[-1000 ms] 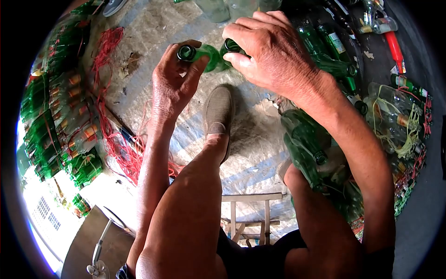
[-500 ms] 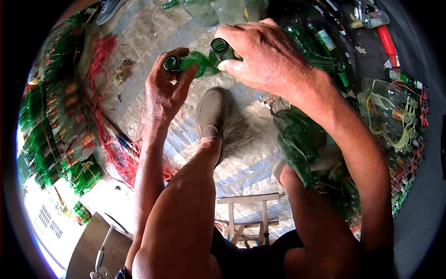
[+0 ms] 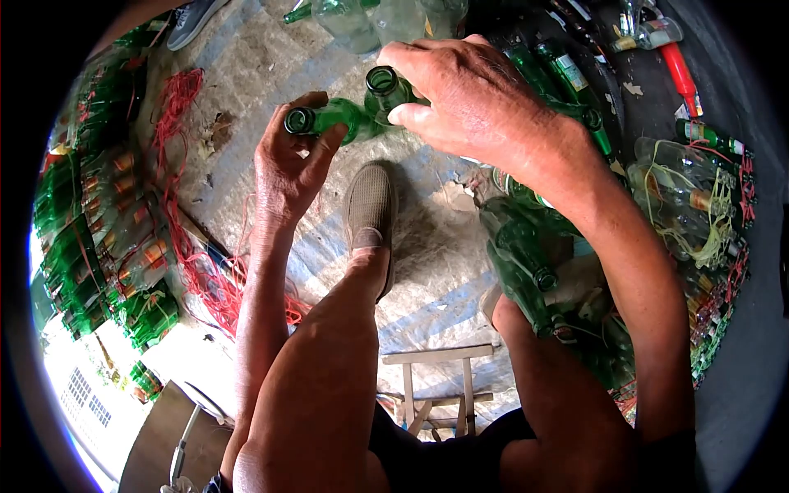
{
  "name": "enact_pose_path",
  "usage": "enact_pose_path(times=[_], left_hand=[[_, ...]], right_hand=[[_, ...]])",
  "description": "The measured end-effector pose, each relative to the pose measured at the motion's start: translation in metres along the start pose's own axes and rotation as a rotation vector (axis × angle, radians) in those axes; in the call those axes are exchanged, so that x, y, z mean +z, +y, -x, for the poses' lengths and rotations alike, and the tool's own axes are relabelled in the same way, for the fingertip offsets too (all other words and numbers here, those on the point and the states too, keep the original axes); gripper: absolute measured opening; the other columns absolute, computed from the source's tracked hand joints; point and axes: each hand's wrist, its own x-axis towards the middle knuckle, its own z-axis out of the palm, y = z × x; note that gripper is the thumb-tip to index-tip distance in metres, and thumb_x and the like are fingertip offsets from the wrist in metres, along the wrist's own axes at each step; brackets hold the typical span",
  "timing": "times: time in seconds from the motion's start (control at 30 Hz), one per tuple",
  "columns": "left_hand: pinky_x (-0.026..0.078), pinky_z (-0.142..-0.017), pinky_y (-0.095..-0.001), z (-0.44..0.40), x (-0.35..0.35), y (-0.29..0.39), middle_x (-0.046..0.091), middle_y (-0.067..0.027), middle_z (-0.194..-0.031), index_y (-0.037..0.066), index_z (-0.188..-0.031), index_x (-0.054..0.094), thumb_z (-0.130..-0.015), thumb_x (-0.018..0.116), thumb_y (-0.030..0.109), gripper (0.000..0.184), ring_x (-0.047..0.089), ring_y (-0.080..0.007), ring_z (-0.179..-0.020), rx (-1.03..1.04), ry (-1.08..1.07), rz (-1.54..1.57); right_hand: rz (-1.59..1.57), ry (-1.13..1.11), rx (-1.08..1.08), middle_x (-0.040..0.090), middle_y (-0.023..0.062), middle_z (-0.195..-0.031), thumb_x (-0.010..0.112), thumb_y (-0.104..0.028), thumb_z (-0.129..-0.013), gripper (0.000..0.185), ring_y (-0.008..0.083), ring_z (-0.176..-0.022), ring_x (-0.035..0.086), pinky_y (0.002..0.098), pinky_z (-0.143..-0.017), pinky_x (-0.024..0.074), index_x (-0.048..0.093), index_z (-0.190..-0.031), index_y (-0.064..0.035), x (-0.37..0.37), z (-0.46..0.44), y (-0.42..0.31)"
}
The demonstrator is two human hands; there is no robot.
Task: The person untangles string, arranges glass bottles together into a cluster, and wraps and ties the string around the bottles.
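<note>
My left hand (image 3: 297,152) is closed around the neck of a green glass bottle (image 3: 349,120), whose mouth points left toward the wrist side. Just right of it, a second green glass bottle (image 3: 383,89) is gripped by my right hand (image 3: 460,94), thumb on its near side and its open mouth tipped up toward me. The two bottles are close together; whether they touch I cannot tell. My right fingers are partly hidden behind the back of that hand.
Green bottles (image 3: 522,255) lie by my right foot, and more (image 3: 567,70) lie at upper right near a red bottle (image 3: 679,78). Clear jars (image 3: 394,20) stand ahead. Tangled red string (image 3: 209,279) and stacked bottles (image 3: 78,246) are on the left. A wooden stool (image 3: 440,356) is below.
Both hands still hold their bottles in nearly the same place. The view has shifted slightly, and the right-hand bottle shows a little more upright.
</note>
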Motion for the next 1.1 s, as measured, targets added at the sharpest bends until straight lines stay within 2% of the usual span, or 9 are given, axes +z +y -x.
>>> enact_pose_path(times=[0.1,0.3,0.4,0.57,0.6,0.73,0.8,0.87,1.1], left_hand=[[0.056,-0.092,-0.0305,0.0,0.001,-0.001,0.071,-0.0096,-0.126,0.0,-0.137,0.062,-0.096,0.078,0.018,0.048,0.068,-0.0137,-0.105,-0.001,0.007,-0.025],[0.057,-0.091,-0.0313,0.0,0.001,0.0,0.071,-0.0105,-0.126,0.0,-0.139,0.061,-0.095,0.079,0.019,0.051,0.069,-0.0148,-0.104,-0.008,0.002,-0.056],[0.058,-0.09,-0.0317,-0.001,0.0,-0.003,0.071,-0.0106,-0.125,0.0,-0.14,0.06,-0.095,0.08,0.019,0.053,0.069,-0.0151,-0.104,0.025,0.016,-0.07],[0.058,-0.089,-0.0323,-0.001,-0.001,-0.008,0.072,-0.0109,-0.123,0.0,-0.14,0.059,-0.095,0.08,0.021,0.054,0.07,-0.0157,-0.103,0.006,0.005,-0.08],[0.058,-0.089,-0.0325,-0.001,-0.001,-0.009,0.072,-0.011,-0.122,0.0,-0.14,0.059,-0.095,0.08,0.021,0.054,0.07,-0.0159,-0.103,0.011,0.001,-0.093],[0.058,-0.085,-0.0318,-0.001,0.002,-0.009,0.071,-0.0102,-0.12,0.001,-0.137,0.062,-0.093,0.081,0.021,0.052,0.07,-0.0157,-0.098,0.028,0.019,-0.079],[0.057,-0.077,-0.0295,-0.001,0.005,-0.011,0.069,-0.0084,-0.116,0.001,-0.131,0.066,-0.09,0.083,0.021,0.049,0.069,-0.0138,-0.09,0.034,0.051,-0.049],[0.057,-0.077,-0.0297,-0.001,0.005,-0.011,0.069,-0.0085,-0.118,0.001,-0.13,0.066,-0.09,0.083,0.021,0.048,0.07,-0.0139,-0.09,0.021,0.046,-0.046],[0.057,-0.076,-0.0288,-0.001,0.007,-0.015,0.069,-0.0079,-0.122,0.002,-0.128,0.067,-0.091,0.083,0.019,0.044,0.069,-0.0131,-0.089,0.079,0.064,-0.068]], right_hand=[[-0.046,-0.02,0.031,0.07,0.0192,-0.089,0.076,-0.014,-0.082,0.04,0.0429,-0.091,0.069,0.0507,-0.08,0.0555,0.063,-0.118,-0.0017,-0.005,0.0,0.001],[0.06,0.062,-0.084,0.069,0.018,-0.098,0.078,-0.014,-0.083,0.039,0.0409,-0.091,0.068,0.0466,-0.084,0.0548,0.065,-0.117,-0.0019,-0.013,0.01,0.006],[0.132,-0.035,0.105,0.068,0.0154,-0.105,0.079,-0.015,-0.084,0.04,0.0349,-0.101,0.068,0.0448,-0.088,0.0535,0.067,-0.12,-0.0038,-0.059,0.019,-0.006],[0.342,-0.161,0.368,0.064,0.0144,-0.107,0.08,-0.021,-0.084,0.042,0.0378,-0.102,0.064,0.0459,-0.086,0.0509,0.066,-0.119,-0.0032,-0.1,0.075,0.024],[0.302,-0.114,0.408,0.065,0.0172,-0.107,0.079,-0.027,-0.085,0.038,0.0431,-0.103,0.064,0.0517,-0.087,0.0518,0.066,-0.112,-0.0038,-0.099,0.082,0.027],[0.233,-0.169,0.554,0.071,0.0244,-0.093,0.076,-0.026,-0.088,0.032,0.0491,-0.092,0.066,0.0572,-0.079,0.0523,0.065,-0.109,-0.003,-0.091,0.094,0.033],[0.216,-0.107,0.529,0.069,0.0253,-0.087,0.076,-0.025,-0.089,0.03,0.0495,-0.089,0.066,0.0577,-0.078,0.0518,0.065,-0.106,-0.0032,-0.083,0.096,0.034],[0.186,-0.079,0.509,0.067,0.0257,-0.079,0.076,-0.021,-0.088,0.025,0.05,-0.083,0.065,0.0575,-0.074,0.051,0.064,-0.1,-0.0028,-0.081,0.091,0.032],[0.046,0.061,0.391,0.065,0.0244,-0.073,0.077,-0.018,-0.086,0.022,0.0486,-0.076,0.066,0.0552,-0.068,0.0515,0.062,-0.094,-0.0039,-0.07,0.058,0.019]])
